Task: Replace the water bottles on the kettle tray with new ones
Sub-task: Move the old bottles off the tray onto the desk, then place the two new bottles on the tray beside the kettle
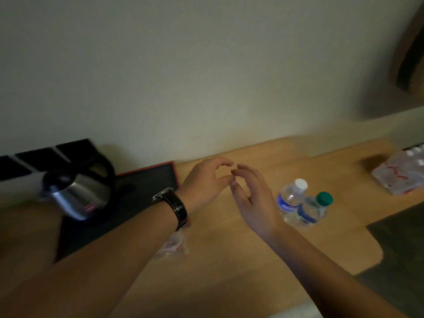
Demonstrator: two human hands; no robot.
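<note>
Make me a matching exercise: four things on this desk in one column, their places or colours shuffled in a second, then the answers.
1. kettle
2. left bottle
3. right bottle
4. wristwatch

a. green cap
b. on the left wrist
c. stands on the black tray
d. white cap

Pairs: 1-c, 2-d, 3-a, 4-b

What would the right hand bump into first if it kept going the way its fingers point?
Probably the left hand. The right hand points up and left, fingertips nearly touching the left fingers. Past that lies bare desk, then the wall. Depth is hard to judge.
</note>
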